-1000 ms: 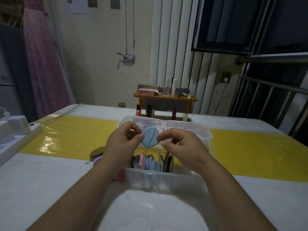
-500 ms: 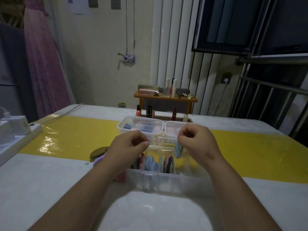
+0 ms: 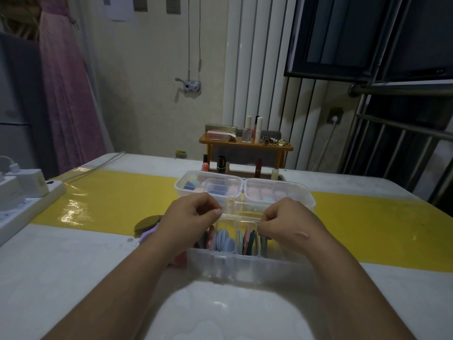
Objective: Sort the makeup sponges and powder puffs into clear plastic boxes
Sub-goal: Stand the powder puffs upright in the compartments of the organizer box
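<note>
A clear divided box (image 3: 245, 263) stands in front of me, with blue powder puffs (image 3: 224, 239) and pink and dark puffs (image 3: 248, 239) upright in its compartments. My right hand (image 3: 286, 223) is lowered over the right compartment. Its curled fingers pinch a blue puff (image 3: 264, 241), which is mostly hidden under them. Over the box's left end, my left hand (image 3: 193, 217) is curled with the thumb against the forefinger and holds nothing visible. Behind stand two more clear boxes: the left box (image 3: 182, 192) holds blue and pink sponges, the right box (image 3: 306, 195) pink ones.
A brown puff (image 3: 147, 223), a lilac puff (image 3: 148, 235) and a pink sponge (image 3: 181, 260) lie left of the near box. A white power strip (image 3: 27, 207) with chargers sits at the table's left edge. Lipsticks and a small wooden shelf (image 3: 245, 144) of cosmetics stand behind the boxes.
Both hands held the blue puff above the box. The left hand let go, and the right hand carried the puff right and down into the right compartment.
</note>
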Action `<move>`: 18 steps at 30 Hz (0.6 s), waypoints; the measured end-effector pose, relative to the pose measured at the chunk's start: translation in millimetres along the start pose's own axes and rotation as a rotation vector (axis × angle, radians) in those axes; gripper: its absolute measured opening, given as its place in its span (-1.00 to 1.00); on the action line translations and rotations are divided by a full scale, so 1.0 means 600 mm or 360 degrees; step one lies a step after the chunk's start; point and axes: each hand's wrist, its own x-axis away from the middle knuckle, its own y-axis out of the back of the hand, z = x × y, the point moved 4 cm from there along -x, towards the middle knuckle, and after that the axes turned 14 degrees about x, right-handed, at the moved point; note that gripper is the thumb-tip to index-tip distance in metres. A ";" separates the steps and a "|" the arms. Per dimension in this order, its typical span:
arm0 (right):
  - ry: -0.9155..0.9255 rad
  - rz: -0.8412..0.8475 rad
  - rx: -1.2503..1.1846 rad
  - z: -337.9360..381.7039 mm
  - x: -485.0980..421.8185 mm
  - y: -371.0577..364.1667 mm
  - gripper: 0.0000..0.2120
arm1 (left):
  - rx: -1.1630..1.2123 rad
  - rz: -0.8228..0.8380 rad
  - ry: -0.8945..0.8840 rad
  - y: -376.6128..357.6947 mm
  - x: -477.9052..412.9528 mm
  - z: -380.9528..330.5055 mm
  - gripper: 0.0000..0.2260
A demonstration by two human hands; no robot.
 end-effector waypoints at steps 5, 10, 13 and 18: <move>0.0002 0.0057 0.0103 0.003 0.003 0.000 -0.82 | -0.0003 0.0027 0.0033 0.000 0.000 0.002 -0.79; 0.0019 0.0047 0.0221 0.007 0.005 0.002 -0.82 | 0.0005 0.0032 0.0034 -0.001 0.000 0.000 -0.79; 0.0029 0.0026 0.0200 0.007 0.005 0.001 -0.87 | 0.0025 0.0011 0.0029 0.000 -0.001 0.002 -0.79; 0.0048 -0.0060 0.0103 0.004 0.005 0.002 -0.87 | 0.0074 -0.0073 -0.0009 0.009 -0.006 0.007 -0.76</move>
